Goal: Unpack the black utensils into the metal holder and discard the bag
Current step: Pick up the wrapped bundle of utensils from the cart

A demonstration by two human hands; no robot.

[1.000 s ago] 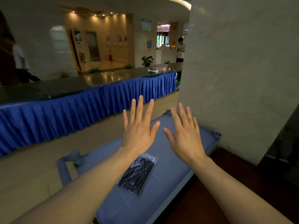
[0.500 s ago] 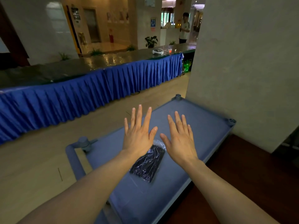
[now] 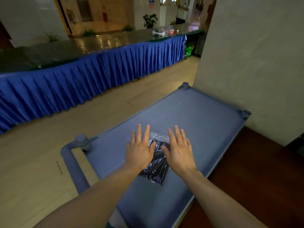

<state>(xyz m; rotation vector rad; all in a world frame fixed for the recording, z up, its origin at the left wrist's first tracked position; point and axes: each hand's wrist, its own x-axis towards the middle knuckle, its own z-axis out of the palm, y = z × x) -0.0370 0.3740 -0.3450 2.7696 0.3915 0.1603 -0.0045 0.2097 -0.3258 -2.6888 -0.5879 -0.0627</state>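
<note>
**A:** Where's the bag from where you're watching?

**B:** I see the clear plastic bag of black utensils (image 3: 157, 163) lying flat on the blue-grey cart top (image 3: 205, 119), near the middle, its sealed clear end pointing away from me. No metal holder in view, so I'd judge the task hasn't properly begun.

**A:** And the hands?

**B:** My left hand (image 3: 139, 150) and right hand (image 3: 178, 151) are palm down on either side of the bag, fingers spread wide and straight. Neither grips anything. Both thumbs reach in over the bag's upper part; whether they press on it or float just above, I cannot tell.

**A:** How would you take it?

**B:** I'd pinch the empty clear end with both hands, away from the utensils, lift it upright so they slide down, then tear across the top.
</note>
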